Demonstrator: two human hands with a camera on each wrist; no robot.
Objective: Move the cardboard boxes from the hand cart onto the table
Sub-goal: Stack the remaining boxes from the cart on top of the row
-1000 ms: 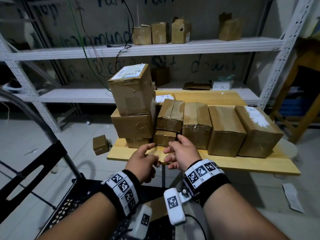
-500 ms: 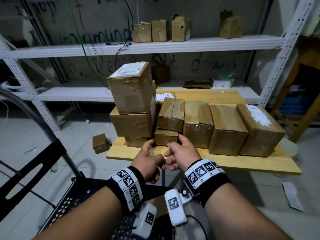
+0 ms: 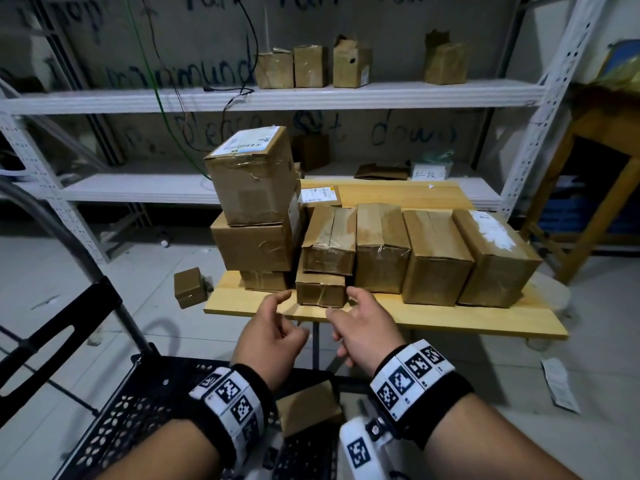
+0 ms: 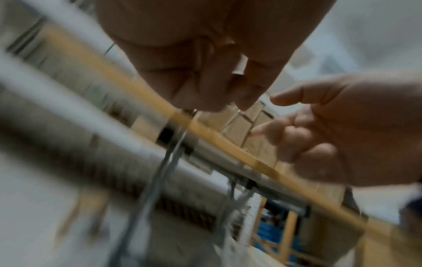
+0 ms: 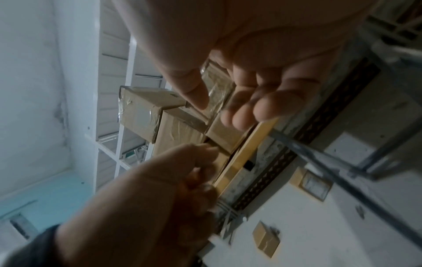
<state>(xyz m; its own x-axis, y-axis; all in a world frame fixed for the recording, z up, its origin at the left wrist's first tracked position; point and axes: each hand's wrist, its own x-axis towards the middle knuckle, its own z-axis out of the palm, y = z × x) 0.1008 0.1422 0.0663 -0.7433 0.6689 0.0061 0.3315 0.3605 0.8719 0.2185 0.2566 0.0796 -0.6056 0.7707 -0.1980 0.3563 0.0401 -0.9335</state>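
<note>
Several brown cardboard boxes are packed together on the wooden table, some stacked at its left end. A small box sits at the front under another. My left hand and right hand hover just short of the table's front edge, a little below that small box. Both hold nothing and their fingers are loosely curled. Another box lies on the black perforated hand cart beneath my wrists. The left wrist view, blurred, shows the left hand empty. The right wrist view shows the right hand empty.
White metal shelving behind the table carries more boxes. A small box lies on the floor left of the table, and a paper slip at the right. The cart's handle rises at my left. A wooden frame stands at the right.
Both hands were at the small front box, fingers on it. They have let go, drawn back toward me and spread apart. The box stays on the table.
</note>
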